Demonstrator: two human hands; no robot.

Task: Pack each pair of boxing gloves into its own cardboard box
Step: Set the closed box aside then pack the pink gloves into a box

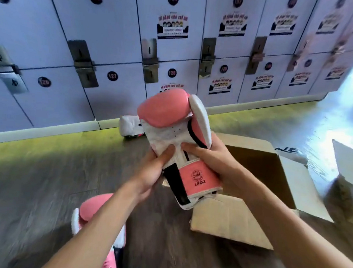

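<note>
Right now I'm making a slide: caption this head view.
Left hand and right hand hold a pink boxing glove near an open cardboard box; another glove lies nearby.

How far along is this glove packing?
Nothing looks packed: the open cardboard box shows no glove inside. In hand: the left hand and right hand hold one pink glove near it. Left: the matching pink glove on the floor, plus a white glove by the lockers.
</note>
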